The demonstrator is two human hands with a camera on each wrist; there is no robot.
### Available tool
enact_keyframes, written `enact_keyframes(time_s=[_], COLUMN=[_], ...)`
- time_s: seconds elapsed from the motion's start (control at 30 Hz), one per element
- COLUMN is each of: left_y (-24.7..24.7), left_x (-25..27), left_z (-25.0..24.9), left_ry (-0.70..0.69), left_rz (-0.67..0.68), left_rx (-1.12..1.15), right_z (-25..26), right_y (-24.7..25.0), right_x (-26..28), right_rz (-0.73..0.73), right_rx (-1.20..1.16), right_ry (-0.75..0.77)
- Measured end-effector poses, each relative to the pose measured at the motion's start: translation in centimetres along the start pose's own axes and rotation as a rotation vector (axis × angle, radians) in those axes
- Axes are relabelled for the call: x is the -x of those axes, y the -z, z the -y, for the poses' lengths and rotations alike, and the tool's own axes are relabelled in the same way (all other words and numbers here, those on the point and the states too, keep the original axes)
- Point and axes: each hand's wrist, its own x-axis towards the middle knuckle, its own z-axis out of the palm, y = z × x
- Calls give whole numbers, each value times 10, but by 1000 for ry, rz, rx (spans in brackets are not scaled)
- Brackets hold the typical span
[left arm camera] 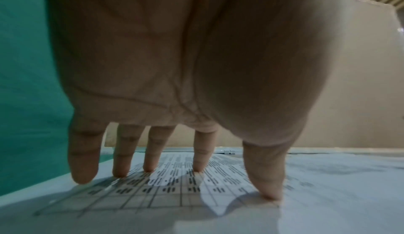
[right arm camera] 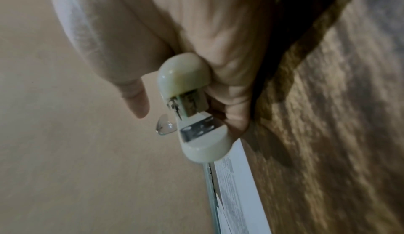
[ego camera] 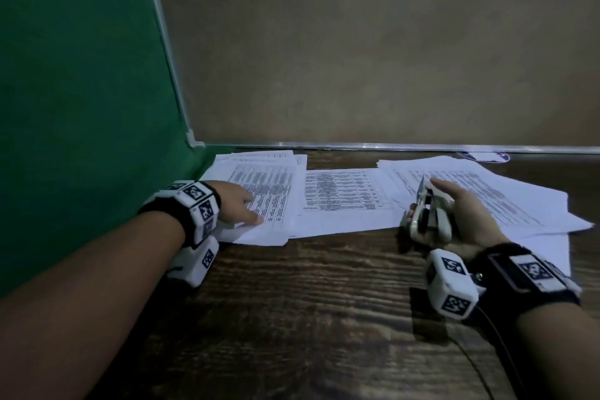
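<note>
A stack of printed sheets lies at the left of the wooden desk. My left hand rests on it with straight, spread fingers whose tips press the top sheet. My right hand grips a white stapler held on its side just above the desk, in front of the right paper pile. In the right wrist view the stapler shows its metal mouth, with my fingers curled round its body.
A single printed sheet lies between the two piles. A green screen stands at the left and a brown wall behind the desk. A round blue and white object sits at the back right.
</note>
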Motion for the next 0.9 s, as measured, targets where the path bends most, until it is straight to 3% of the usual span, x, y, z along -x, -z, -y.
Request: enact_keyframes(time_s=[0.2,0.33,0.47,0.63,0.83,0.9], left_y=[8,21,24,15,1,2], left_x=[-4,9,13,3,-5,-4], left_z=[-31,-73,-144,-230,-283,-286], left_ry=[-48,-211,-449,-603,-656,-657], left_rz=[-68,-226,-258,-278,-119,-130], left_rx=[-87,-91,-75,-62,-183,-188], right_z=[-3,7,26,42,51,50], right_y=[0,8,33,73,76,73], right_x=[7,7,8,7,6,1], right_rz=[101,192,95,-54,-97,-95], right_rx=[132,-176,-479,-681,-683,-661], right_ry=[62,250,467,586,631,609])
